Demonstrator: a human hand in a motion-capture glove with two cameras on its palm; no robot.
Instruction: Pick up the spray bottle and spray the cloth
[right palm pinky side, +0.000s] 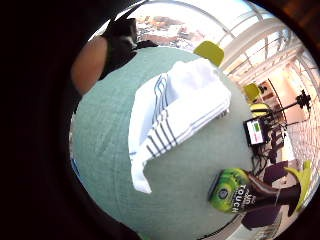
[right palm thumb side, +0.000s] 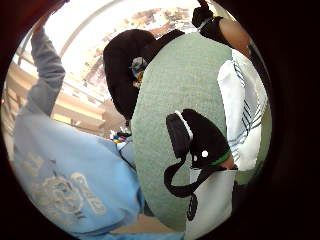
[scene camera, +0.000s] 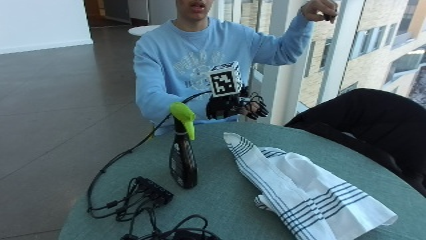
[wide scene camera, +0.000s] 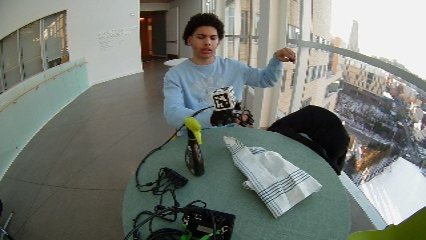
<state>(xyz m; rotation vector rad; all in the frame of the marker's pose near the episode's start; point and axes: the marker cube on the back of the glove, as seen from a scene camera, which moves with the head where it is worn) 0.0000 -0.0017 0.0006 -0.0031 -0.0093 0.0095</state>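
**Gloved hand up, bottle not yet taken**

Outside view: the gloved right hand (scene camera: 236, 106) hovers above the far edge of the round counter (scene camera: 219, 200), fingers loosely curled, holding nothing. The spray bottle (scene camera: 182, 155) stands upright near the left side, apart from the hand. The striped cloth (scene camera: 299, 192) lies crumpled to its right.

Wide outside view: cables (wide scene camera: 163, 182) sprawl just beside the bottle's base.

Little-finger palm view: cloth and bottle both lie below the palm, apart.

Thumb palm view: the cloth lies on the green counter.

A tall, narrow bottle could tip if the reach clips its green trigger head, and it may snag the cables.
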